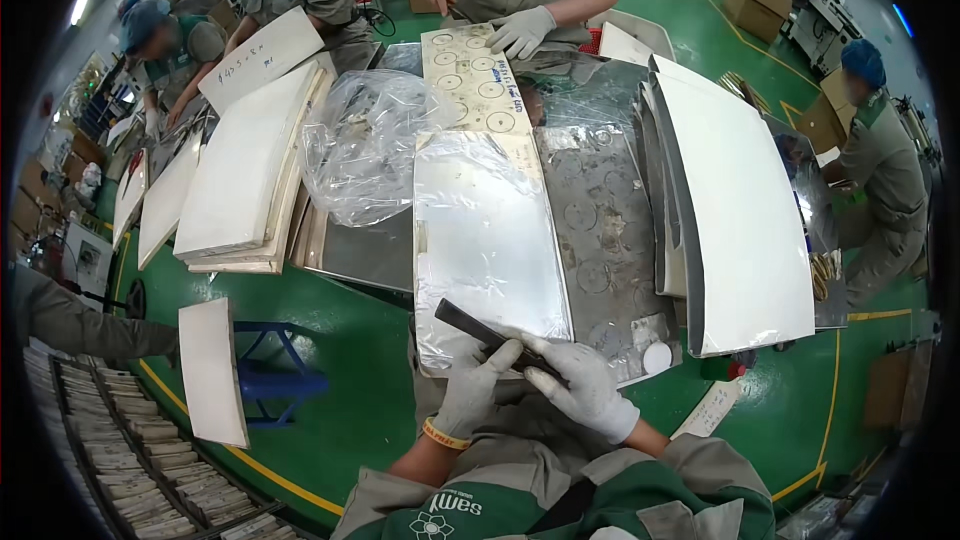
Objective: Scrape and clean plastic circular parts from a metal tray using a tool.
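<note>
A dark, narrow flat strip (462, 321) slants over the near end of a silver sheet-covered panel (485, 230). My left hand (470, 395), in a pale work glove, is closed around its middle. My right hand (582, 392), gloved too, grips the strip's lower right end, which its fingers partly hide. What the strip is made of I cannot tell. Past the panel's far end lies a cream board with drawn circles (465, 75). Across the table, a person's gloved hand (523, 32) rests on that board.
A crumpled clear plastic bag (365, 145) lies left of the panel, beside stacked white boards (240, 170). Another stack of white panels (735, 220) leans at the right. A white round disc (657, 357) sits on the stained metal plate (600, 210). Several people stand around.
</note>
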Demonstrator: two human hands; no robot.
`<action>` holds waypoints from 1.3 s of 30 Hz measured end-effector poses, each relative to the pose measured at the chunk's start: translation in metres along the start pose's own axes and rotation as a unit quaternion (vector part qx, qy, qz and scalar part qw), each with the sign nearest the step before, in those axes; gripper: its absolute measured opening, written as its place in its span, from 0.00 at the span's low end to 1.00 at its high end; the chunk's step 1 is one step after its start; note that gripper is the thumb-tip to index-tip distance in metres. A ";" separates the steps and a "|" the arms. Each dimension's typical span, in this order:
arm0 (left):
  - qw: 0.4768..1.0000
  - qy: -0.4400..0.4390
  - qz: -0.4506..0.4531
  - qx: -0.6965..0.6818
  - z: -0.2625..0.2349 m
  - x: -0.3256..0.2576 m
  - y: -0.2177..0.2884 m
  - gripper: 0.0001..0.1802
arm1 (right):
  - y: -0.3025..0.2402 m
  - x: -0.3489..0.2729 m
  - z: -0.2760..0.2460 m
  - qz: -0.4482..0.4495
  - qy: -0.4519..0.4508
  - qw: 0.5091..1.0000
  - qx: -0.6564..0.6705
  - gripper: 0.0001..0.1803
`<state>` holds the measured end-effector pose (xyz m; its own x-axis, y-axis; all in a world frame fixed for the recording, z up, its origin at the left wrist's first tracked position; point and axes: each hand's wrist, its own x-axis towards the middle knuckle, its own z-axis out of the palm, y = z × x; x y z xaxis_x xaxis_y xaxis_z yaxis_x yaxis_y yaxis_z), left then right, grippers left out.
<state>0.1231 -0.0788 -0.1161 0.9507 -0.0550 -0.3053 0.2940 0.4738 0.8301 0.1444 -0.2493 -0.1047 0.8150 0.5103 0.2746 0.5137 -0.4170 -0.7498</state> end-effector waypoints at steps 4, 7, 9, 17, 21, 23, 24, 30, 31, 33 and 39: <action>1.000 0.008 -0.009 -0.013 0.002 -0.003 0.001 0.11 | 0.004 -0.002 0.001 0.005 -0.022 1.000 0.005 0.23; 1.000 0.013 0.001 -0.004 0.000 -0.002 -0.003 0.10 | 0.003 -0.002 0.001 0.001 -0.023 1.000 -0.001 0.23; 1.000 0.009 0.011 0.006 -0.003 -0.001 -0.007 0.10 | 0.003 -0.001 0.002 -0.019 -0.011 1.000 -0.022 0.24; 0.998 -0.044 -0.045 0.029 -0.013 -0.025 -0.011 0.21 | 0.001 -0.009 0.000 -0.002 0.020 1.000 0.014 0.20; 0.994 -0.070 -0.085 -0.010 -0.019 -0.053 -0.007 0.29 | 0.001 -0.015 -0.006 -0.007 -0.039 0.999 0.018 0.18; 0.995 -0.078 -0.063 -0.017 -0.029 -0.058 -0.016 0.30 | -0.003 -0.014 -0.008 -0.015 -0.038 0.998 0.046 0.18; 0.988 -0.117 -0.080 -0.060 -0.030 -0.058 -0.011 0.29 | -0.002 -0.013 -0.010 -0.016 -0.036 0.997 0.070 0.18; 0.971 -0.086 -0.149 0.168 -0.043 -0.057 -0.035 0.24 | -0.012 -0.016 -0.038 0.246 0.064 0.912 0.323 0.15; 0.980 -0.071 -0.163 0.086 -0.042 -0.056 -0.037 0.26 | -0.015 -0.015 -0.045 0.245 0.091 0.904 0.338 0.15; 0.993 -0.031 -0.107 0.040 -0.049 -0.047 -0.053 0.28 | -0.007 -0.016 -0.052 0.202 0.168 0.922 0.284 0.15; 0.991 0.114 -0.060 -0.021 -0.024 -0.008 -0.067 0.18 | 0.010 -0.024 -0.058 0.163 0.279 0.927 0.192 0.10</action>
<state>0.0937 -0.0894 -0.1805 0.8609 0.0847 -0.5017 0.3945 0.5117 0.7632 0.1456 -0.3098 -0.0838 0.9768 -0.1098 0.1839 0.1696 -0.1276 -0.9772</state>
